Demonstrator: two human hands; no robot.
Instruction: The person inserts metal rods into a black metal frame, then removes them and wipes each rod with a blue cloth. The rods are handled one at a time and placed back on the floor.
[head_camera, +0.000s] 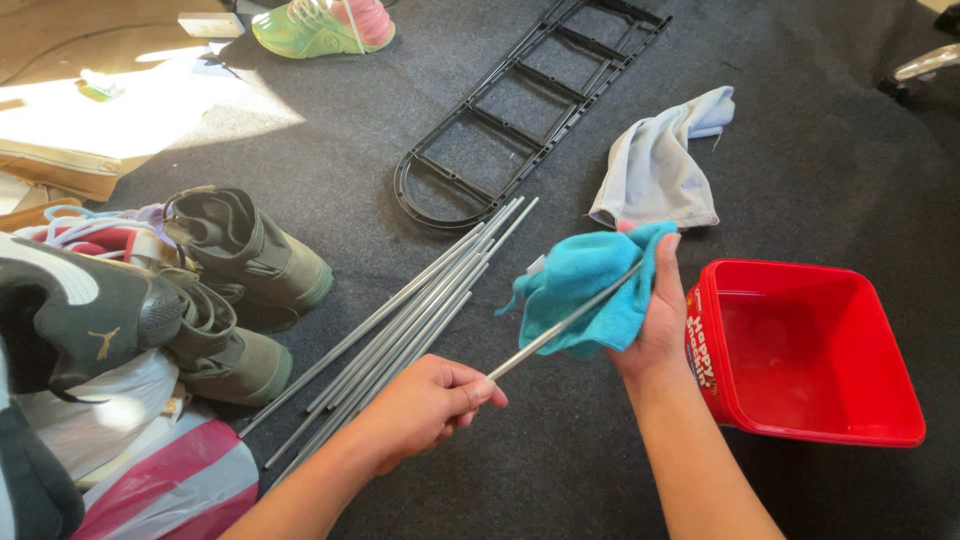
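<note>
My left hand (425, 400) grips the near end of a thin grey metal rod (560, 328) that slants up to the right. My right hand (655, 320) holds a turquoise cloth (580, 285) wrapped around the rod's far part. Just left of my hands, a bundle of several similar grey rods (420, 310) lies diagonally on the dark carpet.
A red plastic tub (810, 350) sits right of my right hand. A pale grey cloth (660, 165) and a black plastic rack frame (530, 100) lie farther back. Olive boots (240, 270), sneakers and bags crowd the left side; a green-pink shoe (320, 25) is at the top.
</note>
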